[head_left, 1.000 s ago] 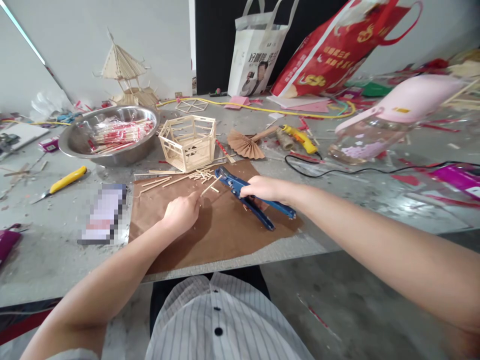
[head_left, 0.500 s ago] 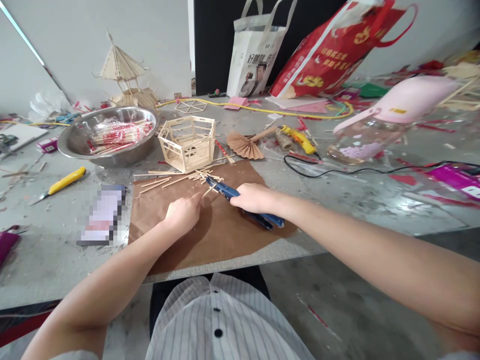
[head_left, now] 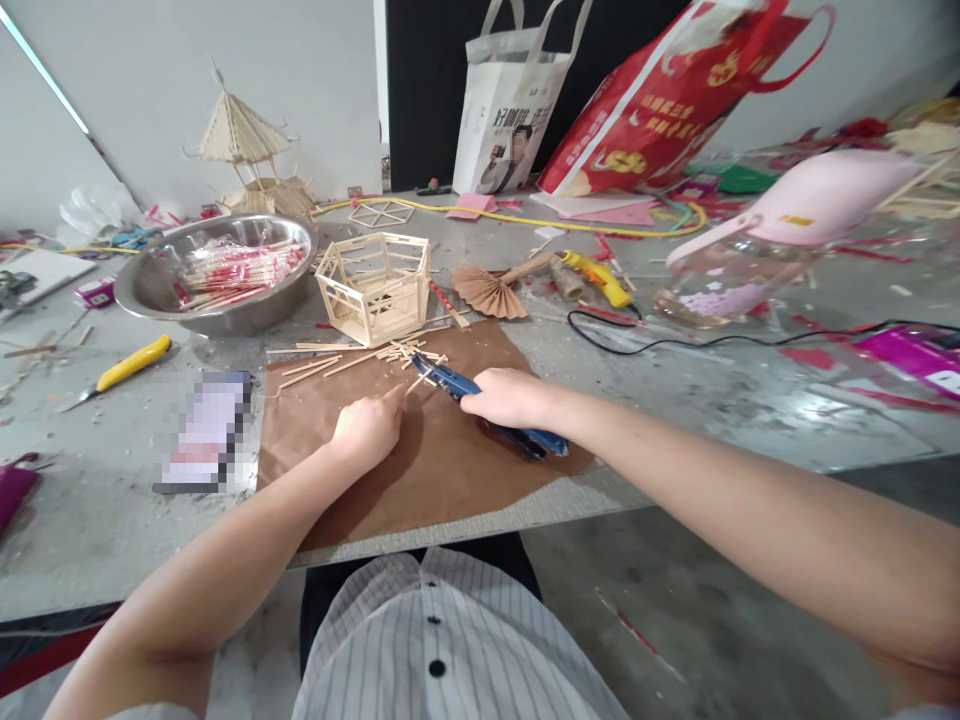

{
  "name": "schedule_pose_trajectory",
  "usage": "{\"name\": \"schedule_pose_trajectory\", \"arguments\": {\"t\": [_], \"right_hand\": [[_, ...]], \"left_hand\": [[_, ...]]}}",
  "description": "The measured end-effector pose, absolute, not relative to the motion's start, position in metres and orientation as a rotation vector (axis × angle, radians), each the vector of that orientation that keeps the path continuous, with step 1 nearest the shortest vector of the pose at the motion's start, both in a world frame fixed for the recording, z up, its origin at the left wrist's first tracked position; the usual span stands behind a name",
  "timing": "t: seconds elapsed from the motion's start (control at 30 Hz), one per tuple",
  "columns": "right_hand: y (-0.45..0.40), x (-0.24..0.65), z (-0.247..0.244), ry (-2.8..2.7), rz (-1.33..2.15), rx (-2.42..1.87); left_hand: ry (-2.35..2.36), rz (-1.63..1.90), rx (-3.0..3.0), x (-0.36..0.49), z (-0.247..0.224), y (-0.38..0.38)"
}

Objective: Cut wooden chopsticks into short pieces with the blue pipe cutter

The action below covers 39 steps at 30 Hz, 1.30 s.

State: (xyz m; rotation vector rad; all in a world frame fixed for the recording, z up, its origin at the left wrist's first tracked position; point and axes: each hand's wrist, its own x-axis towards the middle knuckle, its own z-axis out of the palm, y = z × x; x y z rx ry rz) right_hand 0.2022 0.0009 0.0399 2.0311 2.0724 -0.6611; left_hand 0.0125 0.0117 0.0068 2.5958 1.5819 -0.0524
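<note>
Over the brown sheet (head_left: pixel 450 470), my left hand (head_left: pixel 367 428) pinches one end of a thin wooden stick (head_left: pixel 418 380). My right hand (head_left: pixel 511 397) is closed round a blue cutting tool (head_left: pixel 454 380), whose jaws are at the stick's far end; whether they touch it is too small to tell. Loose short sticks (head_left: pixel 315 364) lie on the sheet's back part, some under the tool's tip. Just behind them stands a hexagonal stick frame (head_left: pixel 375 305) with open sides. The tool's handles show below my right hand.
A metal bowl (head_left: pixel 255 317) of red-and-wood sticks stands at the back left. A phone (head_left: pixel 206 430) and a yellow knife (head_left: pixel 135 362) lie left. Behind are a paper fan (head_left: pixel 491 290), a yellow glue gun (head_left: pixel 600 278) and a stick pavilion (head_left: pixel 244 130). A pink-lidded bottle (head_left: pixel 750 260) is right.
</note>
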Motion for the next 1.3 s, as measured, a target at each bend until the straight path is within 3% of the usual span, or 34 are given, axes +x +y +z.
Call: {"name": "schedule_pose_trajectory", "arguments": {"t": [0.9, 1.3], "right_hand": [[0.008, 0.204, 0.026, 2.023, -0.751, 2.077], [0.007, 0.205, 0.019, 2.073, -0.63, 2.116]], "left_hand": [[1.663, -0.262, 2.664, 0.019, 0.008, 0.008], [1.69, -0.297, 2.665, 0.021, 0.008, 0.006]]}}
